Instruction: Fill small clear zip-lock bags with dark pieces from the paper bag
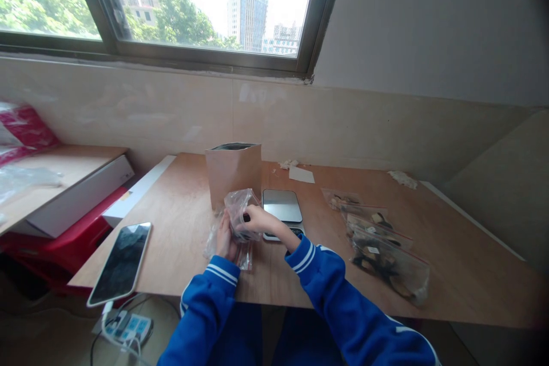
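A crinkled clear plastic bag (238, 201) is held up over the table in front of me. My left hand (225, 239) is closed around its lower left side. At the bag's right side is my right hand (257, 219), its fingers bent together against or just inside the plastic. A small dark spot shows by those fingertips; what it is I cannot make out. More clear plastic (245, 257) lies under my hands. Right behind the bag stands a brown kraft paper pouch (234, 174), upright with its top open. A small digital scale (282, 206) sits beside my right hand.
Several zip bags with dark and tan items (373, 251) lie in a row on the right. A white paper piece (301, 175) is near the wall. At the left edge rests a phone (122, 260) with a cable, above a power strip (131, 327).
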A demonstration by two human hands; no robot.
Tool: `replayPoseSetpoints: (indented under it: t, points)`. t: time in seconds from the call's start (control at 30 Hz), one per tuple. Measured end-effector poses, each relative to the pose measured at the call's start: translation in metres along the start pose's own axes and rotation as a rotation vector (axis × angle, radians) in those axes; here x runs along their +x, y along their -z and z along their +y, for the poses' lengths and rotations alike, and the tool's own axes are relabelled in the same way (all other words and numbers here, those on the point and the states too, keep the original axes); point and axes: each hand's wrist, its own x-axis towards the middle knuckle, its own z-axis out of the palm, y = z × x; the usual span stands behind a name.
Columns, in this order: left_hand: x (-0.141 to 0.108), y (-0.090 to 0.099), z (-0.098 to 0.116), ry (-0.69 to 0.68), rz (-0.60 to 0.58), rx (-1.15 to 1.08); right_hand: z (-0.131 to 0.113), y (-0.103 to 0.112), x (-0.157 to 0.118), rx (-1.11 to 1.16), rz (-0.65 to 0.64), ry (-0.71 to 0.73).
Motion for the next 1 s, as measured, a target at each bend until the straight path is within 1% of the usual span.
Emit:
replayPoseSetpoints:
  t: [0.07,0.2,0.3,0.37,0.47,0.57,0.67,0.77,0.9,1.0]
  points:
    - [0.0,0.0,0.0,0.021,-0.043,0.002,0.002,0.006,-0.002,0.063,0.045,0.016]
    - [0.0,-0.002,0.001,0.043,-0.093,-0.009,0.003,0.017,-0.002,0.181,0.205,0.059]
    - [-0.001,-0.004,0.003,0.075,-0.124,-0.033,0.002,0.022,-0.001,0.336,0.264,0.089]
    - [-0.001,-0.004,0.004,0.103,-0.121,-0.04,0.002,0.024,0.0,0.398,0.302,0.086]
    - [-0.001,-0.003,0.006,0.141,-0.088,-0.06,0.002,0.025,0.001,0.402,0.346,0.072]
    - [0.001,-0.002,0.005,0.163,-0.091,-0.101,0.003,0.024,0.0,0.37,0.34,0.057]
    - [0.003,0.0,0.004,0.162,-0.104,-0.112,0.003,0.025,-0.002,0.3,0.35,0.016]
    - [0.004,0.001,0.004,0.158,-0.105,-0.109,0.002,0.028,-0.004,0.273,0.356,0.01]
    - [0.003,0.0,0.005,0.15,-0.101,-0.125,-0.002,0.032,-0.007,0.264,0.281,0.016]
    - [0.001,-0.002,0.008,0.125,-0.106,-0.152,-0.006,0.033,-0.01,0.222,0.212,0.093]
